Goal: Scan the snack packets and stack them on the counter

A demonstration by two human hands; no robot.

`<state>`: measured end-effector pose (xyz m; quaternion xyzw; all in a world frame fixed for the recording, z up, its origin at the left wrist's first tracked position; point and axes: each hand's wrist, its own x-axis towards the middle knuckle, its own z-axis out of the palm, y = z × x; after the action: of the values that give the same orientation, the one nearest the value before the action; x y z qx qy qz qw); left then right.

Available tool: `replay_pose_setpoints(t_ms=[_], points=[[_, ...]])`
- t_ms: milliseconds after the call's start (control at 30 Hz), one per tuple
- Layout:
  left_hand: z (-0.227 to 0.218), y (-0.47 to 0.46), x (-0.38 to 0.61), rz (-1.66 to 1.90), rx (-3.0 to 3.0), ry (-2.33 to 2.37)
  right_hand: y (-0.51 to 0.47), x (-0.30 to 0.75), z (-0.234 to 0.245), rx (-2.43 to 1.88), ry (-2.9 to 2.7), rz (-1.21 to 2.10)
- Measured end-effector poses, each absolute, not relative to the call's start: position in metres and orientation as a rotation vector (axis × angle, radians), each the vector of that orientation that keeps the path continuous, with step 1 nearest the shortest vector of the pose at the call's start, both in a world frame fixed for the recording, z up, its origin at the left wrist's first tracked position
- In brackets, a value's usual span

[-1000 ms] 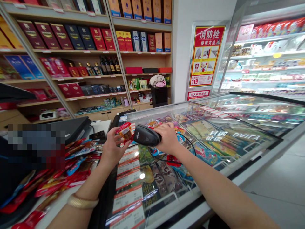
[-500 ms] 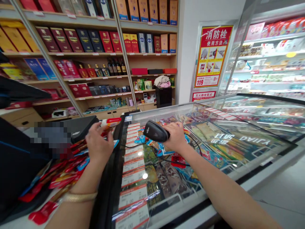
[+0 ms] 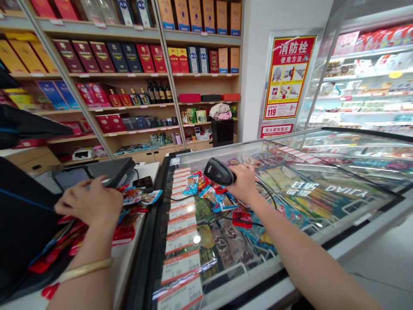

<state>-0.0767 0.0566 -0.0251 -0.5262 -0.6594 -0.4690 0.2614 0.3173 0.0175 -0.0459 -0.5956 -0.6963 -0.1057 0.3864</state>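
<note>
My right hand [image 3: 243, 183] is wrapped round the handle of a black barcode scanner [image 3: 219, 172], its head pointing left above the freezer's glass lid. Beneath and beside the scanner, several small snack packets [image 3: 222, 201] in blue and red lie on the glass. My left hand [image 3: 93, 202] hovers over the counter at the left, fingers bent and apart, with nothing visible in them. Under and around it spreads a pile of red snack packets [image 3: 124, 232]. Blue-edged packets [image 3: 150, 197] lie at the counter's right edge, just right of that hand.
The glass-topped freezer [image 3: 322, 206] fills the right side, price labels [image 3: 180, 232] along its left edge. A phone-like screen [image 3: 72, 177] and a small black object [image 3: 143, 182] sit on the counter. Shelves of boxed bottles [image 3: 132, 56] stand behind. The scanner's cable [image 3: 267, 189] trails across the glass.
My left hand has moved left from the counter's edge to over the pile, uncovering the blue-edged packets. My right hand has shifted slightly right and up with the scanner.
</note>
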Motion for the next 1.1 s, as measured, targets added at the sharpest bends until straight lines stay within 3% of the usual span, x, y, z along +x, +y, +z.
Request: replay_pose_setpoints(t_ms=[133, 267, 433, 567, 833, 1100], points=[[-0.032, 0.065, -0.030, -1.130, -1.981, -1.582, 0.019, 0.318, -0.047, -1.532, -1.757, -0.256], [-0.059, 0.080, 0.012, -0.762, -2.596, -1.328, 0.019, 0.317, -0.046, -1.551, -1.768, -0.259], [-0.086, 0.083, 0.041, -0.249, -2.772, -1.346, 0.018, 0.315, -0.046, -1.532, -1.798, -0.253], [-0.087, 0.080, 0.047, -0.117, -2.815, -1.376, 0.018, 0.315, -0.047, -1.527, -1.797, -0.249], [-0.072, 0.071, 0.046, -0.452, -2.544, -1.651, 0.020, 0.316, -0.049, -1.515, -1.795, -0.270], [-0.060, 0.073, 0.023, -1.440, -2.283, -1.846, 0.021, 0.318, -0.048, -1.573, -1.825, -0.251]])
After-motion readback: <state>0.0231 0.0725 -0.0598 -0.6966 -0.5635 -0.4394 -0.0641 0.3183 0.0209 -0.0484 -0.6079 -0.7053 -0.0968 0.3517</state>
